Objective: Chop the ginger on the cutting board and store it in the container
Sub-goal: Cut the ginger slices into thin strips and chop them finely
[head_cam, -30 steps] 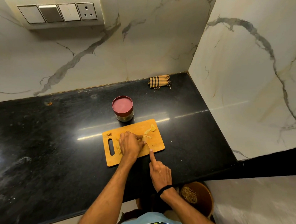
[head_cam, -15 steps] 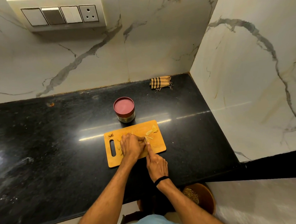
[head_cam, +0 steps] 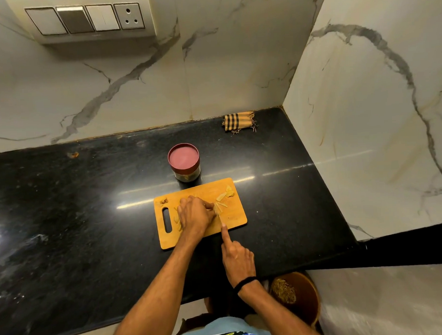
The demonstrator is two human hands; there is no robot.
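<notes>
While the pale yellow ginger slices (head_cam: 221, 198) sit on the orange wooden cutting board (head_cam: 233, 219), I see the right hand (head_cam: 237, 256) has drawn back toward 6 o'clock since half a second ago. It is wrapped on a thin knife (head_cam: 219, 217), forefinger laid along the spine. I judge a slicing stroke is under way, chopping unfinished. The blade's long axis runs 12 to 6, tip at 12. The left hand (head_cam: 194, 214) is curled down over a ginger piece; its exact grip I cannot tell. The maroon-lidded round container (head_cam: 184, 161) stands shut at 12 o'clock, just beyond the board.
</notes>
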